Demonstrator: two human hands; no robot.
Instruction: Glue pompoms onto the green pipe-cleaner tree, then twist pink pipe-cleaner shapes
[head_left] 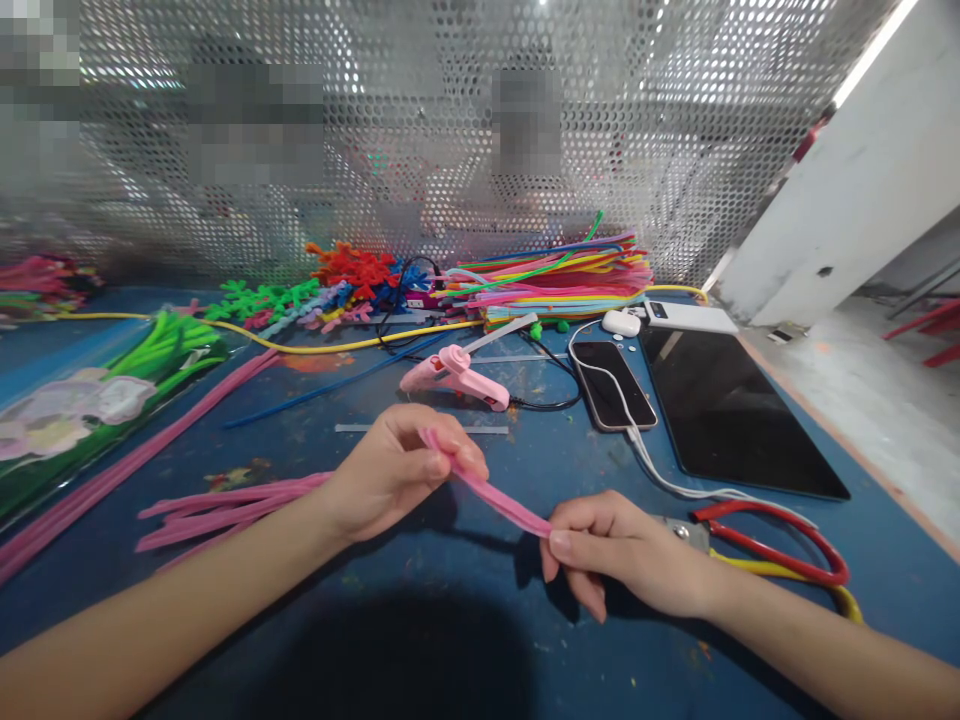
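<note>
Between my two hands a short bundle of pink pipe cleaners (506, 503) is stretched above the blue table. My left hand (409, 460) pinches its upper left end, with a little tip poking out past the thumb. The lower right end sits between the thumb and fingers of my right hand (607, 550). Under my left forearm lie several more pink pipe cleaners (225, 505), partly hidden by the arm. A pink hot glue gun (457, 378) with a black cord rests just beyond my left hand. Pliers (780, 555) with red and yellow handles lie behind my right wrist.
Bundled coloured pipe cleaners (562, 275) lie against the perforated metal screen (420, 130). A phone (611, 385) with a white cable and a black tablet (739, 410) are at right. Long pink pipe cleaners (142, 440) and a plastic bag of green ones (180, 345) are at left.
</note>
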